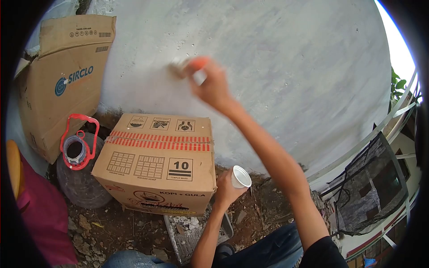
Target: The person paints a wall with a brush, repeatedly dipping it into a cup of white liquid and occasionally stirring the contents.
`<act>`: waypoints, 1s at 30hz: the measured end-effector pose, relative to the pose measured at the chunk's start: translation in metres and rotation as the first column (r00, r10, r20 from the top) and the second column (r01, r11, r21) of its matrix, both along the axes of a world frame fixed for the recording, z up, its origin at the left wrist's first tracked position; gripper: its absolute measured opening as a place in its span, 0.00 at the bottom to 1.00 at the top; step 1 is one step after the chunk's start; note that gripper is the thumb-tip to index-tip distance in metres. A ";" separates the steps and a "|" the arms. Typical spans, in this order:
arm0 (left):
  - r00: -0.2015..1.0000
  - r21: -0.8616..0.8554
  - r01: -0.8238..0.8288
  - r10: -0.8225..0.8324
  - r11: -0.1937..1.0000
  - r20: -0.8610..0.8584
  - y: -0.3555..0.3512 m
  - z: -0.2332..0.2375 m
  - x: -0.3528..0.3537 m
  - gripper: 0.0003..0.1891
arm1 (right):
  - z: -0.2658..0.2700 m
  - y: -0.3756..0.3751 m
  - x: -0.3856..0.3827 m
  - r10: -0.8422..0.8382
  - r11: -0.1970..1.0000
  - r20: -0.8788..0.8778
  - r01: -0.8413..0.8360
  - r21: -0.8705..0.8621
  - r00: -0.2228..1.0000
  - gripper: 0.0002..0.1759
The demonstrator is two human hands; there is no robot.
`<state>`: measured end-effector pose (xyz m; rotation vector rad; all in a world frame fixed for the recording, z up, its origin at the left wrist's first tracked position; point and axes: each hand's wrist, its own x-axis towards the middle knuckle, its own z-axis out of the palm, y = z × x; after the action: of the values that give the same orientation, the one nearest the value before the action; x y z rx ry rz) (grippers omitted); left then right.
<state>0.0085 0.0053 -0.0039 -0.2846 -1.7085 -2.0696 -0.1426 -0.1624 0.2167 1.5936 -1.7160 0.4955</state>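
Observation:
My right hand (213, 88) is raised to the wall, its fingers closed around the orange handle of a paintbrush (197, 63). The brush is smeared by motion, and its pale bristle end lies against or very near the whitish wall (277, 80); contact is hard to make out. Lower down, my left hand (226, 193) grips a white plastic cup (241, 176) by its side. The cup's rim faces up and toward me, and its inside looks white. Just left of that hand stands a closed cardboard carton (152, 156) with red-striped tape.
A large bottle (85, 187) with a red carrying handle stands left of the carton. Behind it leans a flattened SIRCLO box (67, 89). Maroon cloth (42, 219) lies at lower left. A grey ridged tray (178, 243) rests on rubble-strewn soil. Dark netting (371, 192) hangs at right.

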 end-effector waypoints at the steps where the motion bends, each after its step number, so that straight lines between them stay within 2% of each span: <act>1: 1.000 -0.006 0.001 -0.001 1.000 0.004 -0.001 0.000 0.001 0.40 | 0.033 -0.002 0.016 -0.046 0.995 0.048 0.050 -0.083 0.998 0.08; 2: 1.000 -0.012 0.002 -0.002 1.000 0.007 -0.002 0.001 0.002 0.40 | 0.058 0.004 0.003 -0.174 0.974 -0.115 0.153 -0.166 0.978 0.04; 4: 1.000 -0.009 0.006 -0.006 1.000 0.010 -0.005 0.003 0.001 0.40 | 0.099 0.006 0.014 -0.193 0.959 -0.044 0.179 -0.222 0.980 0.07; 6: 1.000 0.002 -0.009 0.008 1.000 0.013 -0.007 0.002 0.000 0.38 | 0.116 0.006 0.028 -0.232 0.949 -0.113 0.199 -0.245 0.966 0.06; 7: 1.000 0.008 -0.014 0.014 1.000 0.010 -0.008 0.002 0.000 0.37 | 0.113 0.009 0.018 -0.180 0.971 -0.294 0.122 -0.206 0.939 0.06; 9: 1.000 0.020 -0.024 0.024 1.000 0.002 -0.011 0.000 -0.001 0.36 | 0.093 0.009 0.015 -0.053 0.999 -0.590 0.037 -0.039 0.806 0.10; 10: 1.000 0.021 -0.030 0.030 0.999 0.003 -0.012 0.001 -0.001 0.36 | 0.073 0.007 0.020 0.010 0.994 -0.620 0.059 0.090 0.785 0.15; 11: 0.999 0.021 -0.035 0.035 0.999 0.004 -0.013 0.001 -0.001 0.36 | 0.044 0.011 0.022 -0.046 0.959 -0.640 0.213 0.185 0.767 0.18; 12: 0.999 0.014 -0.038 0.038 0.999 0.010 -0.015 0.002 0.000 0.36 | 0.018 0.014 0.025 -0.008 0.903 -0.688 0.301 0.307 0.726 0.19; 13: 0.999 0.022 -0.037 0.037 0.999 0.008 -0.015 0.001 -0.001 0.36 | -0.006 0.018 0.024 0.005 0.812 -0.692 0.401 0.424 0.722 0.19; 15: 1.000 0.056 -0.030 0.030 0.998 -0.005 -0.008 -0.005 -0.005 0.37 | -0.048 0.018 0.031 -0.098 0.740 -0.498 0.398 0.542 0.861 0.19; 18: 1.000 0.051 -0.016 0.016 0.999 -0.003 -0.010 0.000 -0.002 0.39 | -0.058 0.014 0.045 -0.143 0.828 -0.203 0.230 0.511 0.969 0.19; 19: 1.000 0.043 -0.013 0.013 0.999 0.001 -0.012 0.003 0.000 0.39 | -0.051 0.010 0.041 -0.066 0.933 -0.092 0.094 0.346 0.994 0.19; 20: 1.000 0.035 -0.011 0.010 0.999 0.005 -0.013 0.006 0.002 0.40 | -0.039 0.012 0.037 -0.090 0.960 -0.008 0.089 0.265 0.996 0.19; 21: 1.000 0.033 -0.012 0.012 0.999 0.008 -0.013 0.007 0.003 0.40 | -0.027 0.014 0.017 -0.043 0.991 -0.123 0.058 0.119 0.991 0.16; 22: 1.000 0.031 -0.007 0.007 0.999 0.014 -0.013 0.008 0.004 0.40 | 0.001 0.015 0.012 -0.002 0.999 -0.091 0.006 0.041 0.996 0.15; 23: 1.000 0.029 -0.002 0.001 1.000 0.021 -0.014 0.008 0.005 0.40 | 0.028 0.017 0.010 -0.109 0.992 -0.039 0.106 -0.070 0.993 0.14; 24: 0.999 0.029 0.010 -0.011 1.000 0.030 -0.015 0.010 0.006 0.40 | 0.053 0.019 0.002 -0.109 0.988 -0.166 0.088 -0.127 0.980 0.11; 25: 0.999 0.035 0.014 -0.015 0.999 0.032 -0.014 0.010 0.006 0.40 | 0.073 0.017 0.012 -0.128 0.983 -0.192 0.099 -0.158 0.973 0.09; 26: 0.999 0.041 0.018 -0.019 0.999 0.034 -0.013 0.009 0.005 0.40 | 0.086 0.013 0.021 -0.140 0.979 -0.238 0.099 -0.177 0.961 0.08; 28: 1.000 0.059 0.014 -0.016 0.998 0.023 -0.010 0.003 0.003 0.39 | 0.094 0.011 0.019 -0.117 0.988 -0.456 0.056 -0.146 0.882 0.10; 30: 0.999 0.065 0.021 -0.023 0.998 0.026 -0.005 -0.004 -0.002 0.38 | 0.075 0.011 0.025 -0.048 0.997 -0.623 0.073 0.015 0.781 0.15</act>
<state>0.0068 0.0003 -0.0079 -0.2580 -1.6573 -2.1491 -0.1173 -0.1518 0.2917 1.4943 -1.2563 -0.1105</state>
